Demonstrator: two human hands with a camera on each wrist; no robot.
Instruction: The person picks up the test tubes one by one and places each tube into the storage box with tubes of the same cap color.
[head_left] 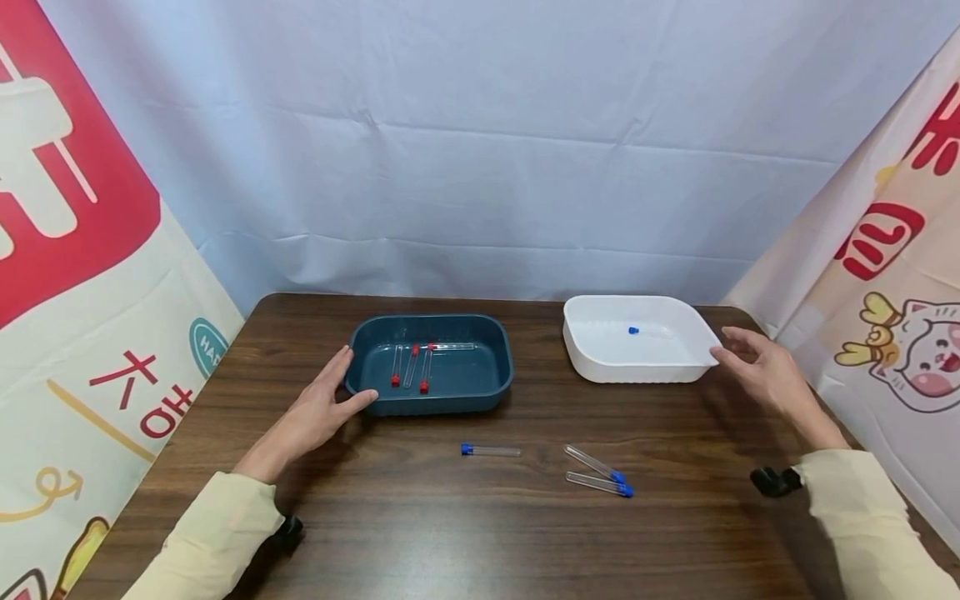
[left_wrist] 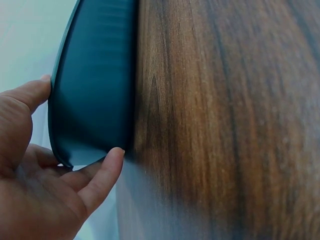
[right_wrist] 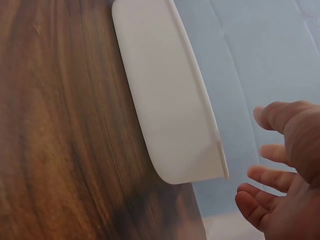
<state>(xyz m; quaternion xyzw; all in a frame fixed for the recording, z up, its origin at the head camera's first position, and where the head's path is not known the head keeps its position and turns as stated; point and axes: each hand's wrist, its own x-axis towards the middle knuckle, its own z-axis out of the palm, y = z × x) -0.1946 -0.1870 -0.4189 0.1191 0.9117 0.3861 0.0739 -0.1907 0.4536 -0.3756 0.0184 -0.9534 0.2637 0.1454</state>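
My left hand (head_left: 317,417) rests against the left end of a dark teal plastic basin (head_left: 442,406). Its thumb touches the front rim, and its other fingers lie along the end wall (left_wrist: 95,90). Several red-capped test tubes (head_left: 412,367) lie inside that basin. My right hand (head_left: 767,377) is held beside the right end of a white basin (head_left: 637,371), fingers spread. In the right wrist view, a gap shows between those fingers and the white wall (right_wrist: 165,95). One blue-capped test tube (head_left: 651,333) lies in the white basin.
On the brown wooden table (head_left: 420,533), in front of the basins, lie a single blue-capped tube (head_left: 495,452) and a pair of blue-capped tubes (head_left: 596,483) close together. A pale curtain (head_left: 480,183) hangs behind the table, with printed cloths at both sides.
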